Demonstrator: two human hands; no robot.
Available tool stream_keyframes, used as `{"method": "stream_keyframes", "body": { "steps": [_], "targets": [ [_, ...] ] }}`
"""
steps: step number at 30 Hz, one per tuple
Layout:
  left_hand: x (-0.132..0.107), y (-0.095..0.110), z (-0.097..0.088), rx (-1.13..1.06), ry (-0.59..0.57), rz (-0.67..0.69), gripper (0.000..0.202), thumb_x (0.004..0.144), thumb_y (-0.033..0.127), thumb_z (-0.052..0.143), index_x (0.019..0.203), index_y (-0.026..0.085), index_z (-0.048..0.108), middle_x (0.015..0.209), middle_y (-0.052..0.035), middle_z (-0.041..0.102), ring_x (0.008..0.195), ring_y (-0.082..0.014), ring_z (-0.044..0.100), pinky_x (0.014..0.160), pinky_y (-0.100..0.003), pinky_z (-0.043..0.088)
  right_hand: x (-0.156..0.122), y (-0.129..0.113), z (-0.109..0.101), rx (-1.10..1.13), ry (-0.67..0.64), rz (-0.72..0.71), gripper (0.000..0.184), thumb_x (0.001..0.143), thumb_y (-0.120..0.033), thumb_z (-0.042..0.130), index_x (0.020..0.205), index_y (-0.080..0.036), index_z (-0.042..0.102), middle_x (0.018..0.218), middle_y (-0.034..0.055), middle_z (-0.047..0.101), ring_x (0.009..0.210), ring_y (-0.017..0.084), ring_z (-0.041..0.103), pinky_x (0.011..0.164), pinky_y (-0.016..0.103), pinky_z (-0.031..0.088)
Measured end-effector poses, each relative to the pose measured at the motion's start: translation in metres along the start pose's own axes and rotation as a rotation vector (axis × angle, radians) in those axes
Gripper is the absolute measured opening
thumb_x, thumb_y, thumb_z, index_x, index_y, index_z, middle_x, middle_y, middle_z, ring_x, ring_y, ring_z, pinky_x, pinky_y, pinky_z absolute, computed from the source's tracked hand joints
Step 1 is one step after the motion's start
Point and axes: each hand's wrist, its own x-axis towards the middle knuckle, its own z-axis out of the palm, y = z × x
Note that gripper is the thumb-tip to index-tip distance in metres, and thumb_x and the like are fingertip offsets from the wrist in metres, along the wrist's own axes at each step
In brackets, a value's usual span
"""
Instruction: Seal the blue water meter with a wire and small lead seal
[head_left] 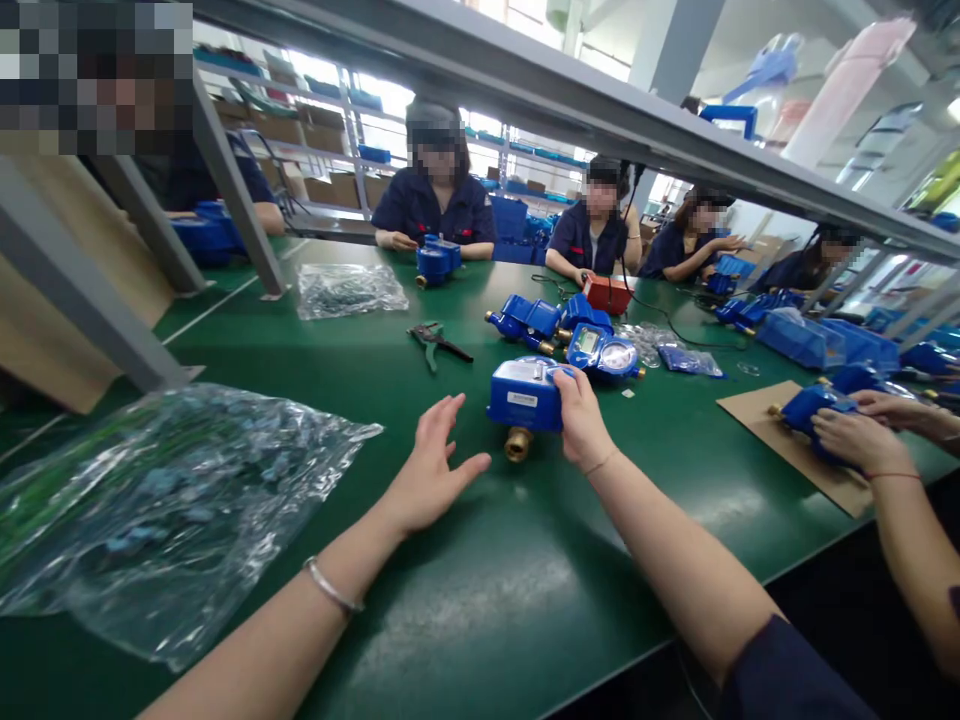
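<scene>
Green table: the long work surface (450, 620) carries everything in reach; the stretch nearest the person's forearms is bare, which likely leaves both arms room to work.
Large plastic bag: this clear bag (202, 500) of small parts lies flat on the left, near the left forearm, probably so that its contents are easy to reach without crowding the middle.
Cardboard sheet: on the right, a brown piece (784, 440) lies under another blue meter in a co-worker's hands (855, 440), perhaps to guard against scratches.
Meter pile: several blue meters (529, 318) sit bunched beyond the held one, apparently set back to keep the near area free.
Left hand: empty, fingers wide and thumb well apart, the hand (435, 470) hangs just beside the meter's left side, as if making space around it.
Right hand: thumb and fingers close on the right side of the meter; this hand (583, 418) seems to steady it alone.
Held meter: the blue box (527, 380) is in front of the person, between the hands; whether it touches the table cannot be told.
Pliers: the green-and-dark tool (429, 345) lies beyond the left hand, touched by neither hand.
Brass end: the threaded opening (517, 444) faces the person, unobstructed by fingers.
</scene>
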Motion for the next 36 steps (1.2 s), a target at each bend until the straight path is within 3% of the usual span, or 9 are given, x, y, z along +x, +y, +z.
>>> {"method": "stream_keyframes", "body": {
  "steps": [2, 4, 7, 10, 13, 19, 27, 36],
  "targets": [
    [0.0, -0.002, 0.003, -0.043, -0.051, 0.116, 0.095, 0.072, 0.044, 0.07, 0.144, 0.032, 0.008, 0.151, -0.0085, -0.004, 0.137, -0.0322, 0.015, 0.103, -0.052, 0.035, -0.024, -0.015, -0.006, 0.09, -0.073, 0.076, 0.048, 0.083, -0.057, 0.042, 0.117, -0.023, 0.048, 0.104, 0.0057, 0.06, 0.088, 0.023, 0.061, 0.067, 0.035, 0.054],
    [-0.006, 0.01, 0.006, -0.116, -0.127, 0.231, 0.1, 0.073, 0.042, 0.071, 0.144, 0.034, 0.0, 0.152, -0.0087, -0.005, 0.138, -0.0343, 0.01, 0.106, -0.056, 0.028, -0.047, -0.032, -0.012, 0.202, -0.148, 0.188, 0.044, 0.084, -0.056, 0.044, 0.115, -0.025, 0.049, 0.104, 0.0044, 0.061, 0.087, 0.023, 0.062, 0.062, 0.034, 0.055],
    [-0.021, 0.036, 0.006, -0.266, -0.215, 0.285, 0.091, 0.083, 0.036, 0.061, 0.144, 0.033, -0.007, 0.152, -0.0095, 0.008, 0.136, -0.0315, 0.02, 0.11, -0.052, 0.023, -0.074, -0.053, -0.019, 0.328, -0.227, 0.404, 0.042, 0.083, -0.059, 0.048, 0.111, -0.027, 0.052, 0.103, 0.003, 0.06, 0.083, 0.022, 0.062, 0.058, 0.034, 0.055],
    [-0.036, 0.055, 0.003, -0.359, -0.247, 0.215, 0.089, 0.084, 0.032, 0.061, 0.144, 0.034, -0.005, 0.149, -0.0082, 0.017, 0.132, -0.0303, 0.031, 0.108, -0.05, 0.029, -0.088, -0.064, -0.021, 0.338, -0.257, 0.522, 0.045, 0.083, -0.065, 0.047, 0.106, -0.026, 0.054, 0.097, 0.0023, 0.06, 0.075, 0.02, 0.062, 0.058, 0.036, 0.055],
    [-0.043, 0.06, 0.0, -0.363, -0.238, 0.177, 0.094, 0.079, 0.029, 0.066, 0.143, 0.036, -0.002, 0.149, -0.0074, 0.018, 0.13, -0.0317, 0.034, 0.105, -0.052, 0.034, -0.09, -0.068, -0.021, 0.321, -0.283, 0.523, 0.047, 0.083, -0.066, 0.046, 0.104, -0.026, 0.054, 0.094, 0.0018, 0.06, 0.072, 0.018, 0.062, 0.06, 0.038, 0.055],
    [-0.037, 0.054, -0.002, -0.341, -0.194, 0.186, 0.091, 0.079, 0.026, 0.067, 0.142, 0.039, 0.003, 0.151, -0.0028, 0.015, 0.133, -0.0329, 0.028, 0.103, -0.047, 0.04, -0.085, -0.07, -0.02, 0.284, -0.304, 0.509, 0.05, 0.082, -0.069, 0.043, 0.105, -0.026, 0.054, 0.096, 0.0034, 0.059, 0.071, 0.019, 0.061, 0.049, 0.035, 0.054],
    [-0.036, 0.051, -0.001, -0.299, -0.185, 0.208, 0.09, 0.078, 0.024, 0.068, 0.142, 0.04, 0.006, 0.152, 0.0012, 0.01, 0.136, -0.0329, 0.019, 0.106, -0.045, 0.037, -0.087, -0.071, -0.02, 0.315, -0.275, 0.524, 0.046, 0.083, -0.067, 0.045, 0.105, -0.027, 0.052, 0.091, 0.0012, 0.059, 0.068, 0.018, 0.062, 0.052, 0.038, 0.055],
    [-0.037, 0.052, -0.001, -0.316, -0.19, 0.199, 0.089, 0.078, 0.024, 0.068, 0.142, 0.04, 0.008, 0.152, 0.0011, 0.01, 0.135, -0.0341, 0.021, 0.102, -0.043, 0.043, -0.088, -0.067, -0.021, 0.349, -0.276, 0.523, 0.049, 0.082, -0.067, 0.047, 0.109, -0.026, 0.05, 0.092, 0.0022, 0.061, 0.068, 0.018, 0.063, 0.053, 0.038, 0.056]
  ]
}}
